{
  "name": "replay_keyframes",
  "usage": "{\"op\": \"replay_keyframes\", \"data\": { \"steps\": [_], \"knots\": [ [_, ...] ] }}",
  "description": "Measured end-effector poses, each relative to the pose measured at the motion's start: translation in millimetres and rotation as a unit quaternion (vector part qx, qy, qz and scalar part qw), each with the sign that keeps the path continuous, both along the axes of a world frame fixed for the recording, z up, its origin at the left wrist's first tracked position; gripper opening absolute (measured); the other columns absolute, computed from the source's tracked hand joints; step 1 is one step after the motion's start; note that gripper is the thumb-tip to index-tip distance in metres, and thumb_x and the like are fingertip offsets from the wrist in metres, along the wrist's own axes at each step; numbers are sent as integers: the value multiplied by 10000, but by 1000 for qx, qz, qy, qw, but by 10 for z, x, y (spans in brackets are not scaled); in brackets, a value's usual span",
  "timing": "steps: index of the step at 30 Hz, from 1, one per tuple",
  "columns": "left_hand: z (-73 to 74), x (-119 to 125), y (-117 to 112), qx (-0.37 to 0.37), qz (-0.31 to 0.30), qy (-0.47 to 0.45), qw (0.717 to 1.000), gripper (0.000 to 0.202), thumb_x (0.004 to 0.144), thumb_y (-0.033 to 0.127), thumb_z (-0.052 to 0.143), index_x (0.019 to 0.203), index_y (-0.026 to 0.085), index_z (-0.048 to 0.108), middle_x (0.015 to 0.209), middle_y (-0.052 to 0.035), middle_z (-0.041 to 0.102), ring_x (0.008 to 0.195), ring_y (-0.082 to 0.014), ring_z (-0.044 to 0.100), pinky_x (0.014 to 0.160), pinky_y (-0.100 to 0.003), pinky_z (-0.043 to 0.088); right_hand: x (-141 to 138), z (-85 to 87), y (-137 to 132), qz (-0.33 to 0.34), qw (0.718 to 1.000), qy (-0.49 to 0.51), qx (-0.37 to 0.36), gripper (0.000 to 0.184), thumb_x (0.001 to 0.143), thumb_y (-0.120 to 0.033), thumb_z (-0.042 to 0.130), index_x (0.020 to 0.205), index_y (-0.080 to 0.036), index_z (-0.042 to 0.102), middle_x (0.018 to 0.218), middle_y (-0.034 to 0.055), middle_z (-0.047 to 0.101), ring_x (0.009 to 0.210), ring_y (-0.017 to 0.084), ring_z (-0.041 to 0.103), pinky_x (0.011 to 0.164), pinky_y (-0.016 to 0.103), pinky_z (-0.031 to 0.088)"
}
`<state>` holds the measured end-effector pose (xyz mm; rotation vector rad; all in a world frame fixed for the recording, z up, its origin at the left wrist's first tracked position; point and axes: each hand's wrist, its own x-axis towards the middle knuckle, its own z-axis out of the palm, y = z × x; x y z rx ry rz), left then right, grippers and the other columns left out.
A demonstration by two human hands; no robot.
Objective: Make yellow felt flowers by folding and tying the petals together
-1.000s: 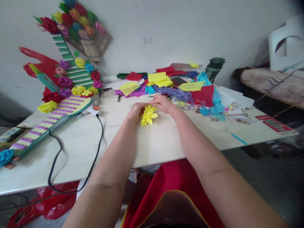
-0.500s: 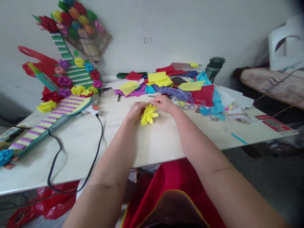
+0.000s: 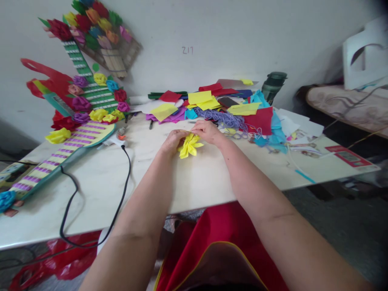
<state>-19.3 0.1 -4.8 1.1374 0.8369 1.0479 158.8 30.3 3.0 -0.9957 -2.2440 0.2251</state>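
Observation:
A yellow paper flower with pointed petals is held just above the middle of the table. My left hand has its fingers closed on the flower's left and upper side. On the upper right, my right hand pinches the flower's edge between thumb and fingertips. Both hands almost meet at the top of the flower. The exact spot where the fingertips grip is partly hidden. Just behind the hands lie a heap of purple yarn and yellow paper sheets.
On the left stands a striped decorated board with paper flowers. Beside it a white glue gun trails a black cord. Red paper, light blue crepe paper and a dark bottle sit at the back right of the table.
The hands and flower stay in nearly the same place. The flower's petals have shifted slightly, and the whole view has moved a little.

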Motion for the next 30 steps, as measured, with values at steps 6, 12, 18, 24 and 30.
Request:
{"op": "replay_keyframes", "data": {
  "steps": [6, 12, 18, 24, 30],
  "knots": [
    [25, 6, -15, 3, 3, 4, 1000, 175, 605, 251, 724, 616, 117, 612, 504, -15, 593, 422, -113, 526, 452, -238, 386, -11, 1, 2, -5, 1000, 5, 14, 220, 841, -238, 596, 904, -190, 801, 913, 59, 707, 849, 171, 634, 774, 285, 468],
    [33, 22, -35, -7, 4, 1, 1000, 155, 580, 233, 717, 605, 122, 611, 500, -16, 598, 424, -116, 528, 446, -235, 383, 1, -6, -2, 4, 999, 45, -6, 184, 802, -240, 640, 870, -206, 807, 881, 39, 708, 818, 160, 634, 758, 283, 477],
    [25, 33, -40, -11, 16, 9, 1000, 146, 597, 217, 721, 599, 122, 610, 480, -9, 576, 407, -105, 505, 441, -233, 357, -26, 0, -19, -16, 997, 65, -31, 151, 757, -196, 661, 806, -183, 803, 911, 49, 690, 827, 164, 636, 780, 298, 489],
    [39, 51, -59, -13, 34, 13, 999, 124, 573, 202, 706, 582, 128, 606, 489, -16, 586, 428, -116, 524, 451, -240, 370, -26, 12, -35, 1, 995, 88, -39, 138, 727, -166, 659, 774, -181, 787, 992, 51, 679, 888, 161, 634, 840, 301, 496],
    [14, 46, -62, 10, 33, 20, 999, 145, 573, 223, 717, 596, 135, 604, 492, 5, 563, 430, -103, 500, 453, -235, 354, -33, 18, -41, -3, 993, 103, -55, 105, 709, -154, 672, 726, -176, 772, 980, 48, 680, 848, 149, 621, 810, 292, 494]
  ]
}}
